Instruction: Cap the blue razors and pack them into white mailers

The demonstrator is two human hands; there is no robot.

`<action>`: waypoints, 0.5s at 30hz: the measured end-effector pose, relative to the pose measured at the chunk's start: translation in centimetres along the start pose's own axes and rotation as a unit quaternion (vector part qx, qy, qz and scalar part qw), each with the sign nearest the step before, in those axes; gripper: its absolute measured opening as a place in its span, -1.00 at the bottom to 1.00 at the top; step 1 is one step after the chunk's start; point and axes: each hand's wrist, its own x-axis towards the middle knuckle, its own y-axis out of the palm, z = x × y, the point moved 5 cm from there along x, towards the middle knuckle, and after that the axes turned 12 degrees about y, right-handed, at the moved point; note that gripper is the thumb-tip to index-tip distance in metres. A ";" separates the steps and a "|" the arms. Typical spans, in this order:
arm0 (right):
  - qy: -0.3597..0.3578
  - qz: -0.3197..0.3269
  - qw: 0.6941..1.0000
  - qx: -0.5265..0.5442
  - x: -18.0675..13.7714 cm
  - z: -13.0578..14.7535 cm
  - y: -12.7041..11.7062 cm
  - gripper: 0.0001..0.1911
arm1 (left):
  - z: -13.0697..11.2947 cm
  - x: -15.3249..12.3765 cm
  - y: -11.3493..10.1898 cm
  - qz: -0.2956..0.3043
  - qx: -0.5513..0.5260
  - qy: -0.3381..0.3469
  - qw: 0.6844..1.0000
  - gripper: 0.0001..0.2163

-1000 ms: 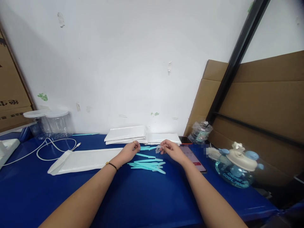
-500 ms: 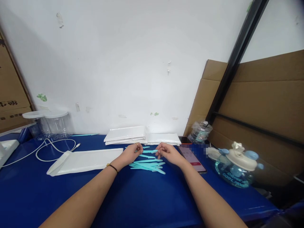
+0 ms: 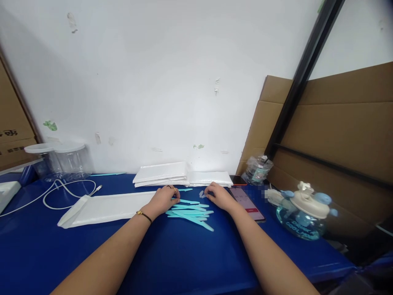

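My left hand (image 3: 166, 198) is closed, its fingertips at the end of a turquoise eyebrow razor (image 3: 189, 201) that points right. Whether it grips the razor firmly is partly hidden. A loose pile of several more turquoise razors (image 3: 192, 214) lies on the blue tabletop just in front, some crossing. Another razor (image 3: 186, 189) rests behind, close to the left fingers. My right hand (image 3: 217, 196) has its fingers curled together at a small translucent piece (image 3: 202, 194), which looks like a blade cap. Left of my left hand lies a flat white packet (image 3: 113, 209).
White padded packets are stacked (image 3: 162, 174) against the wall, with more (image 3: 210, 179) beside them. A phone (image 3: 247, 201) lies by my right forearm. Farther right stands a drink bottle (image 3: 302, 213). Clear lidded jars (image 3: 72, 162) and a white cable (image 3: 58, 198) are at left.
The turquoise razor that stretched between my hands no longer reaches the right hand. My left hand has shifted slightly left, my right slightly right, and translucent pieces show at the right fingertips. Pile razors have shifted.
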 end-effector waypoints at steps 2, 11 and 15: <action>-0.007 0.008 1.000 -0.018 -0.1 0.4 0.0 -0.91 | 0.2 0.1 0.1 0.006 0.001 0.004 1.000 -0.88; 0.010 -0.008 1.000 0.023 -0.6 1.0 -0.7 -0.89 | 1.1 0.2 0.2 -0.026 -0.031 -0.010 0.999 -0.78; 0.054 0.023 0.981 0.183 -0.6 0.4 -0.7 -0.89 | 1.4 0.2 0.1 -0.056 -0.071 -0.017 0.996 -0.77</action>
